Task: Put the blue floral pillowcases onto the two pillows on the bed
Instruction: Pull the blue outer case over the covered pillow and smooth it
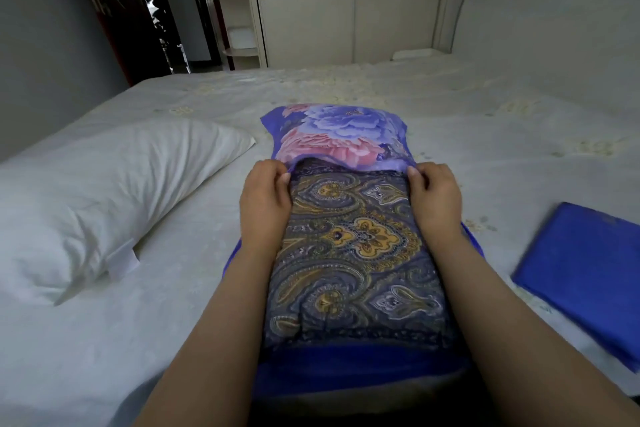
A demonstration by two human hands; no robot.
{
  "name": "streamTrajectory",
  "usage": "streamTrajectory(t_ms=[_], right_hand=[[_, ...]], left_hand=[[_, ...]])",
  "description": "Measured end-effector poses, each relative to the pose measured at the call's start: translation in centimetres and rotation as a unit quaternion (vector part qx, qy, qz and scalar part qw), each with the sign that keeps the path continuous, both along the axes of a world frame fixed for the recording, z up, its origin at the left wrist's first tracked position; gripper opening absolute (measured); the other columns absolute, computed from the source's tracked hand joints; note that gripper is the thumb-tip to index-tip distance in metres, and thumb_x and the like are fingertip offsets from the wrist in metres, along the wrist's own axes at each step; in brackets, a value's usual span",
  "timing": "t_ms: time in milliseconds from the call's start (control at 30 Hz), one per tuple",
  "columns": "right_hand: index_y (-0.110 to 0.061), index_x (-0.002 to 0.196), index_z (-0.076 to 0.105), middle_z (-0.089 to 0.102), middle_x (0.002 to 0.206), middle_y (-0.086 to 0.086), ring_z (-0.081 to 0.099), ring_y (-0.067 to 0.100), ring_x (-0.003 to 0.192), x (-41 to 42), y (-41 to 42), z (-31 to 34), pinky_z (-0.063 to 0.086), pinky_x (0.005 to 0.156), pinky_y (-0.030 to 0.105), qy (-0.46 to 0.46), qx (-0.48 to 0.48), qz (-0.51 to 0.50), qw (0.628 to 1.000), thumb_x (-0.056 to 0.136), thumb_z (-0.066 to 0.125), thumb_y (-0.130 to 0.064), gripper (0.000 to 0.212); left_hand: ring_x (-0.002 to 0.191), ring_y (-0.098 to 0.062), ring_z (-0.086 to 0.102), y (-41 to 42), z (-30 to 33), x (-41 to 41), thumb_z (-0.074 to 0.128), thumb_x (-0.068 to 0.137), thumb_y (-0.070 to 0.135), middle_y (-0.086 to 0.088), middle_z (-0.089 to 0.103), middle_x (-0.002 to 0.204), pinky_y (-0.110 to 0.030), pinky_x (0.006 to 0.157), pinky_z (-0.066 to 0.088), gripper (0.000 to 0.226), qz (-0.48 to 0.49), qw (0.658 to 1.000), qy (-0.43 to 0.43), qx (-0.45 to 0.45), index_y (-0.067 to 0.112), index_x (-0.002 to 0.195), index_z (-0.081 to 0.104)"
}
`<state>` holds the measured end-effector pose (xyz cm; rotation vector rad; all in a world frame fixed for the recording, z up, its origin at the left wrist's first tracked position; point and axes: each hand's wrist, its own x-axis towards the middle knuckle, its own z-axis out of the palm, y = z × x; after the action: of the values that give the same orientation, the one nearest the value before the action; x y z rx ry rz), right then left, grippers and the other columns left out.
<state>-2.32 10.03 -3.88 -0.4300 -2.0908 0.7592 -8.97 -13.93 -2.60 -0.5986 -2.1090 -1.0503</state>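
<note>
Mid-bed, near edge: patterned pillow, far end inside floral pillowcase; left hand and right hand each pinching its open hem; white pillow left; folded blue pillowcase right

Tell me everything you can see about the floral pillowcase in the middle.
The floral pillowcase is thin blue cloth printed with large pink and purple flowers. It covers only the far end of a paisley pillow lying lengthwise on the bed. Its open edge is bunched; the left hand and right hand pinch that edge at each side.
</note>
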Motion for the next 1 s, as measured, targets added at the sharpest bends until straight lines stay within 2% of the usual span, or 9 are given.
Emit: streamTrajectory(t_ms=[100,233,400,467,567,700,833,933,1000], right_hand=[[-0.002,0.096,0.063,0.059,0.096,0.017,0.052,0.033,0.093,0.6,-0.8,-1.7,0.027,0.069,0.026,0.010,-0.029,0.028,0.999,0.095,0.044,-0.029,0.033],[-0.009,0.110,0.064,0.056,0.108,0.014,0.049,0.031,0.104,1.3,-1.2,-2.5,0.038,0.081,0.033,-0.014,0.019,0.072,0.997,0.095,0.053,-0.026,0.026],[-0.001,0.089,0.057,0.054,0.080,0.008,0.051,0.024,0.074,3.5,-3.5,-2.0,0.028,0.061,0.025,0.091,-0.020,0.145,0.985,0.098,0.037,-0.025,0.033],[-0.004,0.077,0.052,0.047,0.070,0.005,0.044,0.018,0.064,5.1,-4.3,-2.8,0.020,0.057,0.025,0.108,0.035,0.141,0.983,0.099,0.035,-0.031,0.039],[-0.016,0.070,0.041,0.037,0.065,-0.002,0.036,0.015,0.059,6.2,-3.9,-4.1,0.019,0.055,0.027,0.029,0.139,0.159,0.977,0.093,0.043,-0.048,0.040],[-0.012,0.067,0.043,0.045,0.062,0.005,0.046,0.026,0.057,5.5,-1.7,-4.1,0.024,0.051,0.028,-0.065,0.185,0.077,0.978,0.084,0.054,-0.035,0.030],[-0.009,0.073,0.042,0.047,0.064,0.011,0.046,0.030,0.057,4.1,-0.1,-5.3,0.022,0.050,0.033,-0.082,0.041,-0.024,0.996,0.085,0.050,-0.006,0.015],[-0.013,0.082,0.042,0.052,0.076,0.009,0.048,0.030,0.068,3.6,0.9,-5.6,0.030,0.055,0.036,-0.089,-0.099,-0.086,0.987,0.086,0.051,-0.013,0.010],[-0.010,0.099,0.051,0.056,0.104,0.019,0.052,0.039,0.096,3.6,2.3,-5.3,0.040,0.076,0.043,-0.135,-0.149,-0.139,0.970,0.088,0.049,-0.015,0.013]], left_hand=[[0.078,-0.014,0.039,0.4,-1.5,1.6,0.035,0.097,0.022,-0.004,0.046,0.082,-0.021,0.070,0.027,0.017,-0.058,0.997,0.044,0.029,0.015,0.084,0.045],[0.072,-0.016,0.040,1.3,-2.4,4.3,0.027,0.097,0.030,0.003,0.041,0.078,-0.030,0.066,0.033,0.021,-0.078,0.995,-0.022,0.064,0.020,0.084,0.038],[0.053,-0.019,0.034,0.1,-3.8,4.9,0.036,0.093,0.056,0.003,0.031,0.057,-0.031,0.051,0.025,0.049,-0.012,0.999,0.003,-0.038,0.018,0.063,0.030],[0.050,-0.019,0.035,-0.9,-4.6,4.2,0.031,0.091,0.066,0.004,0.030,0.054,-0.030,0.049,0.025,0.058,0.027,0.996,-0.001,-0.081,0.019,0.057,0.029],[0.048,-0.021,0.040,-1.4,-4.4,4.0,0.034,0.084,0.073,0.003,0.033,0.048,-0.033,0.045,0.030,0.062,0.066,0.994,-0.070,-0.051,0.019,0.053,0.029],[0.048,-0.013,0.035,-0.1,-2.0,5.8,0.044,0.081,0.060,0.004,0.031,0.046,-0.033,0.049,0.030,0.048,0.016,0.991,-0.101,0.083,0.023,0.053,0.028],[0.049,-0.008,0.034,1.4,-1.8,8.0,0.052,0.083,0.051,0.010,0.031,0.047,-0.023,0.048,0.023,0.044,-0.056,0.998,0.023,0.003,0.026,0.053,0.031],[0.051,-0.012,0.044,0.6,-2.6,7.6,0.051,0.076,0.063,0.006,0.044,0.047,-0.027,0.046,0.032,0.053,-0.047,0.998,-0.025,-0.043,0.017,0.052,0.042],[0.059,-0.013,0.048,-0.7,-3.2,7.1,0.052,0.070,0.069,0.004,0.049,0.053,-0.031,0.052,0.038,0.053,-0.048,0.994,-0.077,-0.063,0.018,0.059,0.046]])
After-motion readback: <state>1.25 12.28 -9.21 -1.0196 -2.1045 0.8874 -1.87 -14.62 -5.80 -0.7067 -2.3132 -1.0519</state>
